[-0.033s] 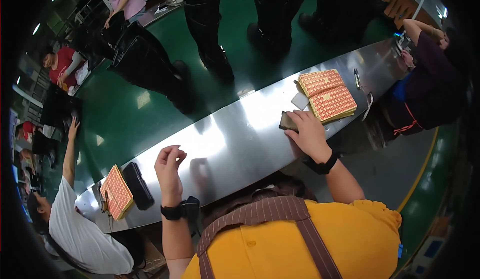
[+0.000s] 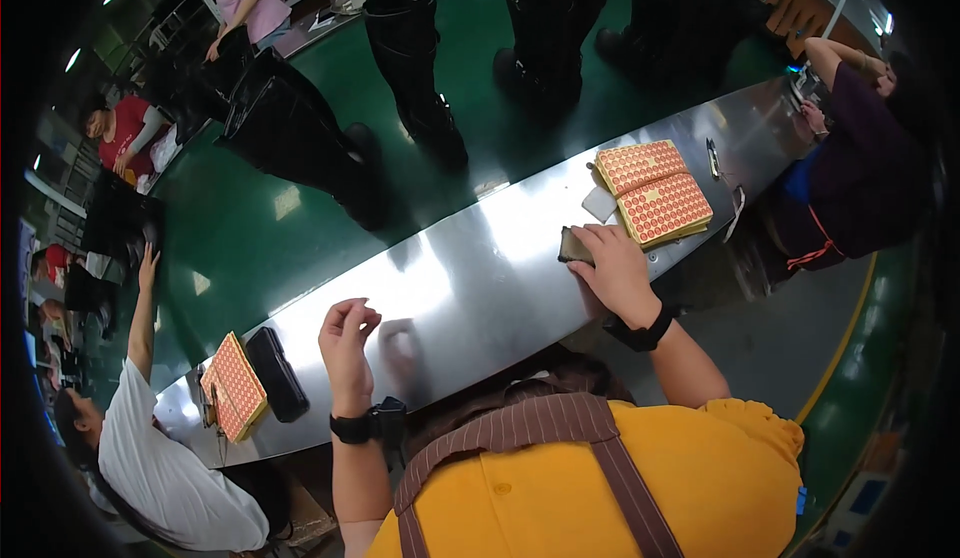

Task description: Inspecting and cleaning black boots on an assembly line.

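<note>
My left hand (image 2: pixel 347 343) hovers over the steel ledge (image 2: pixel 480 308) with thumb and fingers pinched together. Whatever it may hold is too small to make out. Closed around a small olive-grey block (image 2: pixel 574 246) is my right hand (image 2: pixel 620 273), low over the ledge. Just beyond that hand lie a small pale pad (image 2: pixel 600 204) and a thick stack of sticker sheets (image 2: pixel 665 203), yellow-edged with rows of red round labels. Tall black boots (image 2: pixel 415 68) stand on the green belt (image 2: pixel 460 193) past the ledge; one boot (image 2: pixel 300 133) leans over toward the right.
Left of me, a black case (image 2: pixel 277 373) and another sticker stack (image 2: pixel 235 386) lie on the ledge beside a person in white (image 2: pixel 180 458), arm stretched over the belt. A small metal tool (image 2: pixel 713 158) lies near a person in dark purple (image 2: pixel 850 168) at right.
My left hand has shifted slightly right and down, still pinched. My right hand stays on the small block. The boots look almost unmoved.
</note>
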`<control>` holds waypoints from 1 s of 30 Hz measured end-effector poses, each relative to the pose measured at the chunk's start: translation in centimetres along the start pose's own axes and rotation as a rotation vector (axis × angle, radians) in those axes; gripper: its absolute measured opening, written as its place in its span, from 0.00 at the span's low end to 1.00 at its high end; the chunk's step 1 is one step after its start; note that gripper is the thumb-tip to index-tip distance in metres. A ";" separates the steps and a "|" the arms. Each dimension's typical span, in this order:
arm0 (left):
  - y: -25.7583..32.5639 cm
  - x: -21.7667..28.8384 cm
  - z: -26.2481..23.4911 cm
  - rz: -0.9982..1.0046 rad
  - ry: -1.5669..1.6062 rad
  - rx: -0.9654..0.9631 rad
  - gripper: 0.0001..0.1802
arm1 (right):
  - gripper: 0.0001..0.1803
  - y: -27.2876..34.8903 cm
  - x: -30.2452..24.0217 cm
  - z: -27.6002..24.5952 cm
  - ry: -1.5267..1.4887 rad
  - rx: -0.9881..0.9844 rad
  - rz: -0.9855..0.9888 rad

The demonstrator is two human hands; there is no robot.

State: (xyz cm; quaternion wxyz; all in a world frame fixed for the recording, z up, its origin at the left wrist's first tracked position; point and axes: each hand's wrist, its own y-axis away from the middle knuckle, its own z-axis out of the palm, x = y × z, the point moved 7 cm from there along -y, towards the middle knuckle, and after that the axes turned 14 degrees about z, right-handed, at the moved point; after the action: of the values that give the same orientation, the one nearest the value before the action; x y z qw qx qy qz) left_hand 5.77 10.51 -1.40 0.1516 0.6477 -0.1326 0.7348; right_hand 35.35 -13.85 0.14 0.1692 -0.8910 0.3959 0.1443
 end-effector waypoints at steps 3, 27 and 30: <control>1.5 -2.4 -0.4 -0.038 0.075 0.036 0.07 | 0.26 0.1 0.4 0.0 -0.028 -0.051 0.016; 1.8 -5.4 -2.1 -0.103 0.269 0.036 0.08 | 0.19 -5.7 6.5 -6.6 0.103 0.285 0.174; 2.3 -5.8 -2.6 -0.098 0.222 0.072 0.09 | 0.16 -5.3 3.2 -5.9 0.017 0.233 0.017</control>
State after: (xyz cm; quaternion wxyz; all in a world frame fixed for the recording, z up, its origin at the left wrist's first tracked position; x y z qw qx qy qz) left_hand 3.13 9.18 -7.45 0.1776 0.5730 -0.0567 0.7980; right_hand 42.10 -15.06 5.21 0.2668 -0.8630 0.4191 0.0912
